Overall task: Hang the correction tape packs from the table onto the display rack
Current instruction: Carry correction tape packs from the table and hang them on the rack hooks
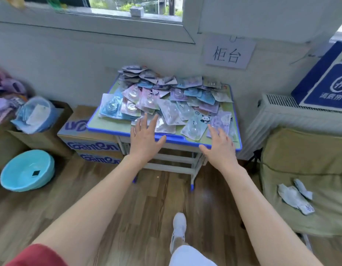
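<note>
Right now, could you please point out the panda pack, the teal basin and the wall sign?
panda pack [205, 119]: head view, on the panda print.
teal basin [17, 170]: head view, on its inner wall.
wall sign [230, 54]: head view, the paper's middle.

Only the person's arms and one leg show, seen from above. Both forearms are bare from the elbow to the wrist, long and slender. The left hand [145, 139] and the right hand [220, 148] are bare as well; the fingers [153, 121] are too blurred to show nails. A red short sleeve [37, 256] covers the left upper arm at the bottom-left corner. Low in the middle, a white garment [189, 256] covers the upper leg. Beyond it is a short bare stretch of lower leg, then a white shoe [179, 225] with a dark marking along its side near the heel.
</note>
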